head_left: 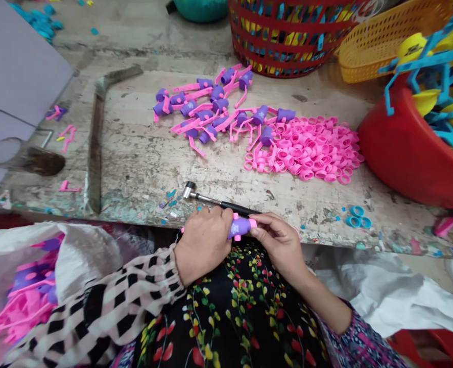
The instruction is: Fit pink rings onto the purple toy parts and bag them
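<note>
The purple piece [242, 228] is held at the front edge of the counter [145, 168], between two hands. The fingers of the left hand [204, 240] are closed around its body; the fingers of the right hand [283, 245] pinch the pink band [253, 224] at its end. To do this well, I think the left should hold firmly, while the right should press the band evenly, without tilting. Just behind lies a hammer [211, 200]; farther, pink rings [314, 151] are heaped beside other purple pieces [217, 93]
</note>
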The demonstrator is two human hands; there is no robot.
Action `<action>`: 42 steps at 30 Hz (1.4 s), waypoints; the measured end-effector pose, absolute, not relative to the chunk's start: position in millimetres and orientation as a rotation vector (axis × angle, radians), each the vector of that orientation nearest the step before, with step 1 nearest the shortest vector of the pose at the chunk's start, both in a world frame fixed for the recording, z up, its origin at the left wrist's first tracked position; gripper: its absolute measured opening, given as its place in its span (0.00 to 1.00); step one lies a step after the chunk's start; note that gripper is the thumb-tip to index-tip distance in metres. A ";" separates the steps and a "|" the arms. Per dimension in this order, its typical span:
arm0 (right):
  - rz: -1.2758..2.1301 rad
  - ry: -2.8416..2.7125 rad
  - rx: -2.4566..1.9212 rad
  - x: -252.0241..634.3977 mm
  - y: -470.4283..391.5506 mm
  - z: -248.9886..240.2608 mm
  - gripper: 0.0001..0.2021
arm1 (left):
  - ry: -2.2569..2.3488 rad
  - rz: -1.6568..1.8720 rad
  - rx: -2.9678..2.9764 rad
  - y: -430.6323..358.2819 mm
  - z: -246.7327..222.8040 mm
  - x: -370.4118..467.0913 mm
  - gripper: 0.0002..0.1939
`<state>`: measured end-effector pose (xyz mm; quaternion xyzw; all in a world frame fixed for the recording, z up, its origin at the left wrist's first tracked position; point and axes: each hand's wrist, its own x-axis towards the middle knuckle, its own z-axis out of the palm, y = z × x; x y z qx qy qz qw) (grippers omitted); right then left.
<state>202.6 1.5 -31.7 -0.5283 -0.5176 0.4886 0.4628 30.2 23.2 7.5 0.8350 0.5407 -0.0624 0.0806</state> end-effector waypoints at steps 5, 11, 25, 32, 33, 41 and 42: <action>1.208 -1.273 -1.315 197.1 1.8 -29.7 0.08 | 1.635 -0.088 2.293 22.8 -1.7 29.0 0.08; 0.957 -1.555 -1.273 201.4 3.0 -9.7 0.10 | 1.461 0.132 2.063 27.1 -6.2 26.9 0.06; 0.858 -1.719 -1.217 202.3 -2.0 2.5 0.13 | 1.233 0.426 1.968 24.8 -19.3 21.4 0.10; 0.836 -1.800 -1.142 206.1 -5.0 3.2 0.19 | 1.154 0.478 2.067 26.2 -21.5 17.7 0.13; 0.824 -1.812 -1.135 206.7 -5.5 3.1 0.19 | 1.146 0.476 2.102 26.7 -21.4 16.8 0.13; 0.793 -1.902 -1.159 207.6 -5.3 6.8 0.14 | 1.148 0.382 2.229 28.9 -16.3 12.2 0.13; 0.799 -1.910 -1.154 207.4 -4.9 7.2 0.13 | 1.150 0.383 2.224 28.9 -15.8 12.3 0.12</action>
